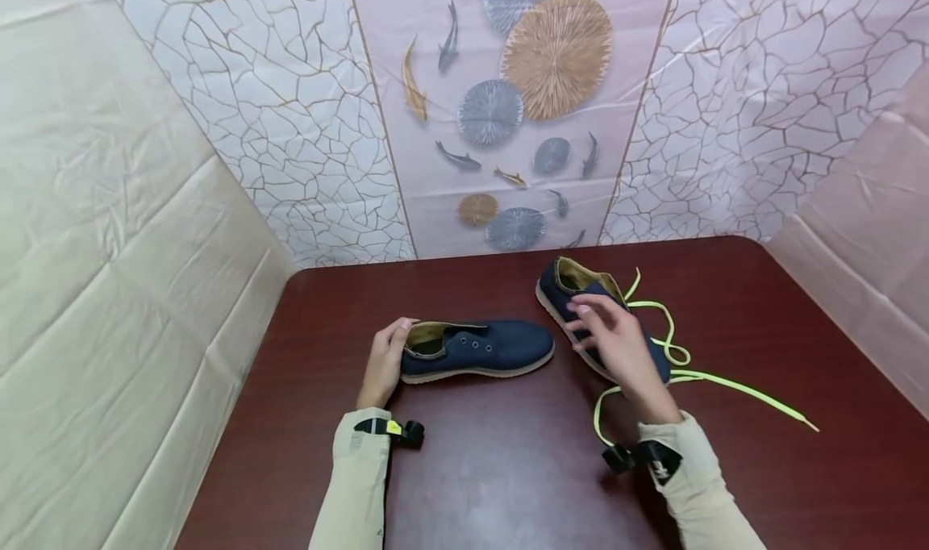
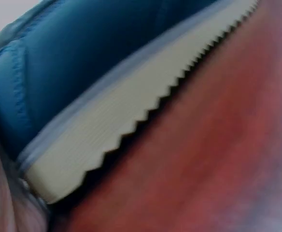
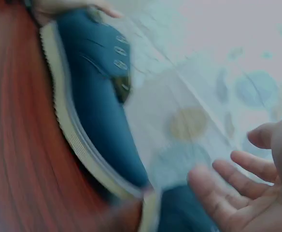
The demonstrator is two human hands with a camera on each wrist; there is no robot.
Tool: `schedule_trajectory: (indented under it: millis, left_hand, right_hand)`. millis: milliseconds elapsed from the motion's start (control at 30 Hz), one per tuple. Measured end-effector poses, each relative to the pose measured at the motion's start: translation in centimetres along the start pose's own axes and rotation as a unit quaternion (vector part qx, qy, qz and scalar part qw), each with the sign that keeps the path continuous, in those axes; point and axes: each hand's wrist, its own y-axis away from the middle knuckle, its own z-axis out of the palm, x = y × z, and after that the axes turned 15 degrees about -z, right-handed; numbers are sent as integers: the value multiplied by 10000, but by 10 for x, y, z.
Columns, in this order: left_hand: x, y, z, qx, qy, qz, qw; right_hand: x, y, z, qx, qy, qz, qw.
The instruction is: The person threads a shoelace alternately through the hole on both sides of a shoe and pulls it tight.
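Observation:
A dark blue low shoe [image 1: 508, 347] with a pale sole lies sole-down on the table, its toe to the right. My left hand [image 1: 383, 363] grips its heel, with the thumb at the tan-lined opening. Bare metal eyelets show along the near side of that shoe. The left wrist view shows the blue upper and zigzag sole edge [image 2: 88, 154] close up. Over the second blue shoe [image 1: 557, 297] hovers my right hand [image 1: 617, 344], fingers spread and loosely bent, holding nothing. It hides part of that shoe. A neon yellow shoelace [image 1: 747, 389] trails from around the second shoe.
Both shoes stand on a dark red-brown table [image 1: 479, 469]. A patterned backdrop [image 1: 508, 171] with fish and round motifs rises behind its far edge. Pale cloth walls [image 1: 145, 292] flank both sides. Loops of lace lie right of the second shoe and beside my right wrist.

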Motion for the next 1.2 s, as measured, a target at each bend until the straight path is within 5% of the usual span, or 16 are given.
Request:
schedule_trajectory:
  millis: [167,300,533,700,833,933,1067,1200]
  left_hand:
    - [-1,2,8,262,-11,164,9995]
    - [0,2,10,353,13,226,9991]
    - [0,2,8,322,-33,190,9993]
    - [-2,6,5,339,1,145,9993]
    - [-2,5,4,378,-86,168,9991]
    - [0,2,5,408,-149,231,9988]
    - [0,1,5,416,-47,230,9989]
    - [-1,-2,7,379,22,205,9991]
  right_hand:
    - [5,26,-37,1108,-541,115,9923]
    - [8,43,-58,1925,-418,602,9786]
    - [21,54,-89,2930,-310,1997,9345]
    - [30,66,-112,3269,42,2717,9051]
    - [38,75,-128,2893,916,2895,9078]
    - [41,80,-134,2289,2088,2734,9106]
    - [45,82,-134,1680,3455,2370,8923]
    - [44,84,-132,1377,3866,2272,8831]
